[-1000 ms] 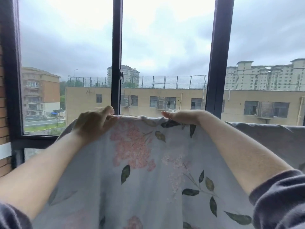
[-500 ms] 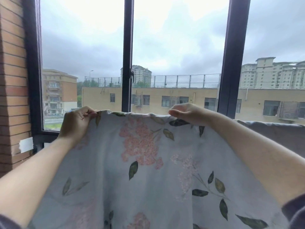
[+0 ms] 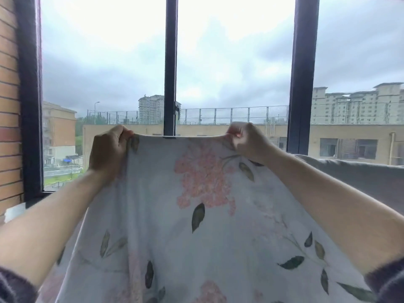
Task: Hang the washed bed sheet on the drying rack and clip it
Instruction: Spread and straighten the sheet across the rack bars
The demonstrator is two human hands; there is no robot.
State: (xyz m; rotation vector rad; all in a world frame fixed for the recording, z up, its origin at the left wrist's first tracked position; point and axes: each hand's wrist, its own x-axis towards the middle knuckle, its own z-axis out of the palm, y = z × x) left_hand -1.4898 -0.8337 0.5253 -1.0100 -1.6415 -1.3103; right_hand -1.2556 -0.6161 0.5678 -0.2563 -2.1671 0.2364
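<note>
Left hand [image 3: 109, 153] and right hand [image 3: 247, 142] are each pinching the top edge of the sheet [image 3: 196, 226], holding it taut before the window [image 3: 170, 66]; hanging is under way, rack unseen, and clipping is likely waiting on draping that edge first

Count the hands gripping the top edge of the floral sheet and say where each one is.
2. The left hand pinches the floral sheet at its top left corner; the right hand pinches the top edge further right. No clips show.
</note>
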